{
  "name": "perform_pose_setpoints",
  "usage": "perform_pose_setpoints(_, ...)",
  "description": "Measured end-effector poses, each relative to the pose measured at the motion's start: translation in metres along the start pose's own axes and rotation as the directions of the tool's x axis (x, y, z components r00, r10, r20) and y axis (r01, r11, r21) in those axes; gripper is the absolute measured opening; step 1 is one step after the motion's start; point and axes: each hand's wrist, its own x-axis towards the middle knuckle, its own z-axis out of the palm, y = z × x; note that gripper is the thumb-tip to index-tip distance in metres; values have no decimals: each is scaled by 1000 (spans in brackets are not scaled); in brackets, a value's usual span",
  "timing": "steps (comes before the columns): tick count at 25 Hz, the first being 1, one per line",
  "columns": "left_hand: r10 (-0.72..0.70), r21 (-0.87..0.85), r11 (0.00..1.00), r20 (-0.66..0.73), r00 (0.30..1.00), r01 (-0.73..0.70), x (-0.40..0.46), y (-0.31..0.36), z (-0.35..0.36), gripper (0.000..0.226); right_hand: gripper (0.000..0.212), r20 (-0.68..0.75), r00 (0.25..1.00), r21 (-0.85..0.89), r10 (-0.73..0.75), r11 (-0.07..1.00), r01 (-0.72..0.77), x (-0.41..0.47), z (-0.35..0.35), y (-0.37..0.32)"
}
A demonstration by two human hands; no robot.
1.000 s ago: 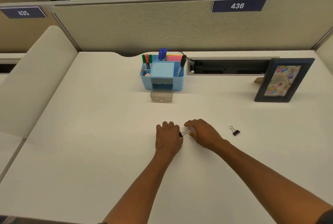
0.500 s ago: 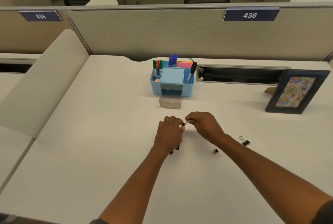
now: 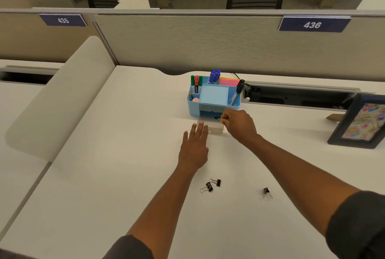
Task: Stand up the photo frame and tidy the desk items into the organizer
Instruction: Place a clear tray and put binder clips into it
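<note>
A blue organizer (image 3: pixel 193 108) stands at the back of the desk with markers and pens upright in it, and its clear drawer (image 3: pixel 216 130) is pulled out toward me. My right hand (image 3: pixel 239 125) pinches a small black binder clip (image 3: pixel 217 118) just over the open drawer. My left hand (image 3: pixel 194 148) lies flat, fingers spread, fingertips touching the drawer's front left corner. Two binder clips (image 3: pixel 211 184) lie together on the desk near me, and a third binder clip (image 3: pixel 266 192) lies to their right. The dark photo frame (image 3: pixel 358 123) stands upright at the right.
A long open cable tray (image 3: pixel 298 96) runs behind the organizer to the right. A grey partition (image 3: pixel 187 44) closes the desk's back edge. A rounded beige divider (image 3: pixel 56 100) bounds the left side.
Both hands moved from the desk's middle up to the organizer. The right hand carried one binder clip to the open drawer. The left hand let go and opened flat by the drawer.
</note>
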Motion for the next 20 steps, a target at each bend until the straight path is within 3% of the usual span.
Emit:
perform_pose_setpoints(6, -11, -99, 995, -69, 998, 4, 3, -2, 4, 67, 10, 123, 990, -174, -76, 980, 97, 15, 21, -5)
perform_pose_setpoints(12, -26, -99, 995, -72, 997, 19, 7, -2, 3, 65, 13, 149, 985, -211, -92, 970, 122, 24, 28, -5)
perform_pose_setpoints(20, -23, -97, 995, -73, 997, 16, 1, -1, -4, 63, 14, 59, 991, -68, -119, 990, 123, 4, 12, -5)
